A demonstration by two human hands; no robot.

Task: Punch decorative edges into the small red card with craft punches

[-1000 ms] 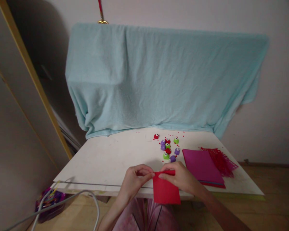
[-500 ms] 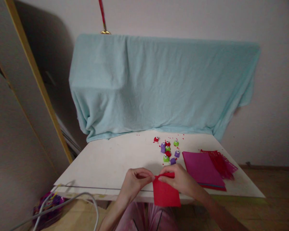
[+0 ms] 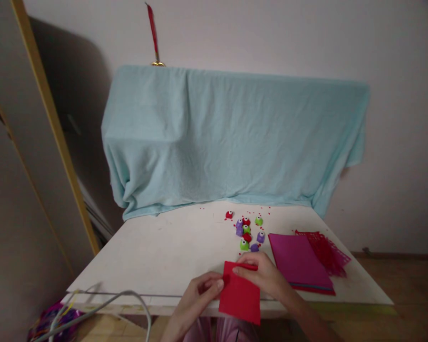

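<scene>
In front of me, past the table's near edge, hangs a folded red sheet of paper [image 3: 239, 299]. My right hand [image 3: 258, 273] pinches its upper right part, thumb in front and fingers behind. At the left edge of the sheet, my left hand [image 3: 201, 297] is closed, with thumb and fingertips at the paper. Just beyond my hands lie several small figures with single round eyes, among them a green figure [image 3: 244, 245], a purple figure [image 3: 260, 237] and a red figure [image 3: 229, 215].
Right of my hands lies a stack of coloured sheets [image 3: 296, 259], magenta on top. Beside it are red cut-out sheets [image 3: 323, 251] full of holes. Red scraps dot the white table [image 3: 157, 256]. A light blue cloth [image 3: 235, 137] hangs behind; a grey cable [image 3: 107, 301] loops at lower left.
The red paper now stands higher between my hands, its upper left part raised flat. My left hand has moved from the folded top edge down to the left side.
</scene>
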